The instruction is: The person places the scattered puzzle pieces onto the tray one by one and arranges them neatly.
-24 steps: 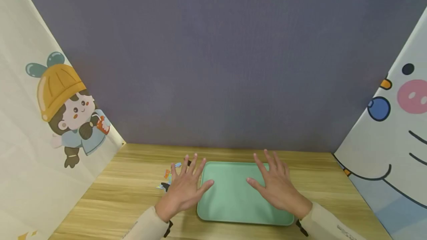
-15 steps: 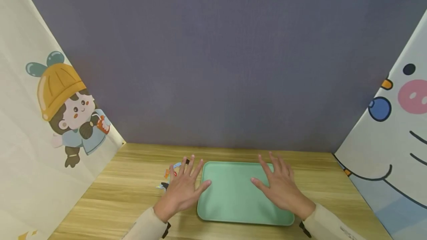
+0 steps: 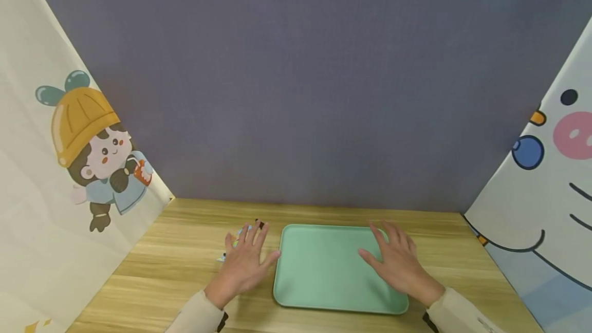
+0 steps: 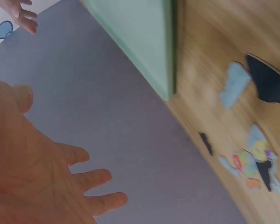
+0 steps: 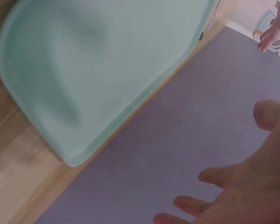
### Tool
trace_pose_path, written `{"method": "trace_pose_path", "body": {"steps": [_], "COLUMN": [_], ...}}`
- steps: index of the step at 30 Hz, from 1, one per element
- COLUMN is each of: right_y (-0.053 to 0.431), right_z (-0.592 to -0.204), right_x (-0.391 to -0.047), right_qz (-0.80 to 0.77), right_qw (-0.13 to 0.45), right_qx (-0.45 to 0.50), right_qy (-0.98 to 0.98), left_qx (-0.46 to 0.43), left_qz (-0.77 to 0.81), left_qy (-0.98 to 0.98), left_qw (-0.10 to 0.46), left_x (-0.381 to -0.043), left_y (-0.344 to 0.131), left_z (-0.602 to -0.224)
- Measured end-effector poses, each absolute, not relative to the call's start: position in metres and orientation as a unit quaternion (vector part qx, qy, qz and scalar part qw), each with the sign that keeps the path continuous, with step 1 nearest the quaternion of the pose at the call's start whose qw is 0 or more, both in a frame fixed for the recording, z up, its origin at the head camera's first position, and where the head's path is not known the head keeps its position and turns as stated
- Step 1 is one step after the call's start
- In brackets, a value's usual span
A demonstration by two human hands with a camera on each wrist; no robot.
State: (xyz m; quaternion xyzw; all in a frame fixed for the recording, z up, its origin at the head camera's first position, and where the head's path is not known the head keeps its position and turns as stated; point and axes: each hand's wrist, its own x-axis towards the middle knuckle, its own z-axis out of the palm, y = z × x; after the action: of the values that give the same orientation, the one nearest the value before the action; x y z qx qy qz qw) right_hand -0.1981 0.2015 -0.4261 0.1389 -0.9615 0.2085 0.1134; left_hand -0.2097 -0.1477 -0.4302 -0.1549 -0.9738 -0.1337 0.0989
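My left hand (image 3: 242,266) hovers between several flat, colourful cut pieces and the tray's left edge, its fingers spread and holding nothing. In the head view it hides most of those pieces. The left wrist view shows them on the table: a large black piece (image 4: 270,81), a light blue piece (image 4: 235,84), a small black piece (image 4: 206,143) and a cluster of patterned pieces (image 4: 259,158). Above the right part of the green tray (image 3: 333,266) hangs my right hand (image 3: 400,263), fingers apart, with nothing in it. The tray lies flat and bears only shadows.
A wooden table (image 3: 152,276) carries the tray and the pieces. Behind it rises a dark grey panel (image 3: 296,91). Pale cloths with cartoon prints hang at the left (image 3: 28,143) and right (image 3: 518,209) sides.
Both hands have moved apart: the left to the left and slightly down, over more of the pieces, the right to the right. Tray and pieces have stayed in place.
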Motion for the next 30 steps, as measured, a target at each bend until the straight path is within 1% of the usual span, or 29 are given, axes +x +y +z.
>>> {"method": "trace_pose_path", "body": {"steps": [5,10,13,17,22,30], "right_y": [0.209,0.217,0.223,0.23,0.238,0.242], "right_z": [-0.434,-0.444,-0.449,-0.454,-0.462,-0.472], "right_x": [-0.199,-0.201,-0.202,-0.202,-0.202,-0.201], "right_qz": [0.21,0.214,0.22,0.219,0.226,0.234], "right_qw": [0.112,0.106,0.079,0.029,-0.018,-0.051], "right_qx": [0.133,0.12,0.105,0.087,0.073,0.049], "right_qy": [-0.962,-0.964,-0.966,-0.971,-0.971,-0.97], "left_qx": [-0.143,-0.134,-0.128,-0.116,-0.097,-0.091], "left_qz": [-0.142,-0.139,-0.127,-0.106,-0.116,-0.135], "left_qy": [-0.975,-0.978,-0.982,-0.986,-0.988,-0.986], "left_qw": [0.098,0.073,0.055,0.046,0.03,0.016], "left_x": [-0.212,-0.213,-0.216,-0.223,-0.229,-0.23], "left_y": [-0.159,-0.17,-0.179,-0.192,-0.207,-0.212], "left_z": [-0.437,-0.444,-0.449,-0.459,-0.468,-0.476]}}
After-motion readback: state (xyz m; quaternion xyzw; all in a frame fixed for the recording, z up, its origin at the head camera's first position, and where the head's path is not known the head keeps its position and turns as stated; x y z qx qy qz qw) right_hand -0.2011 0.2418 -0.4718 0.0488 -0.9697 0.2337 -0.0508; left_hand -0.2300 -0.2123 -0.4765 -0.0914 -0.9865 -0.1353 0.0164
